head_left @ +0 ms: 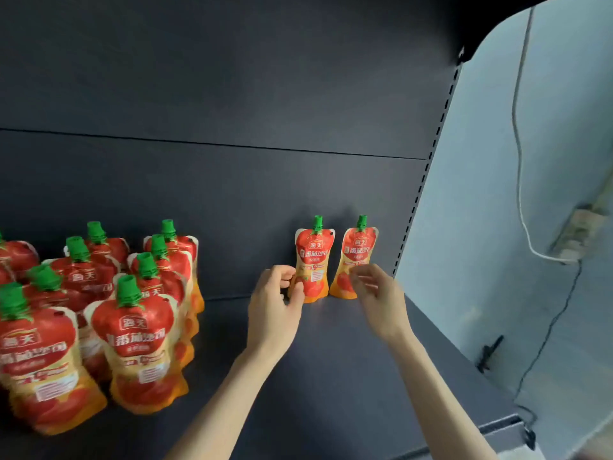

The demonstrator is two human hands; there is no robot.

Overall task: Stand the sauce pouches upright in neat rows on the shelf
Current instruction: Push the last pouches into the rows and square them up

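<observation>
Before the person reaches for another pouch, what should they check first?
1. Left pouch upright against the back panel: ok.
2. Right pouch upright beside it: ok.
3. Left hand off the left pouch: not ok, thumb overlaps it.
4. Right hand off the right pouch: cannot tell, blurred.
5. Bare shelf in front of the pair: ok.

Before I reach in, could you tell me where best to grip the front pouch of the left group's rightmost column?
Probably pinch that pouch at the neck under its green cap, coming from above and the front. It stands upright, the cap sticks up clear, and other pouches crowd it behind and to the left.
</observation>
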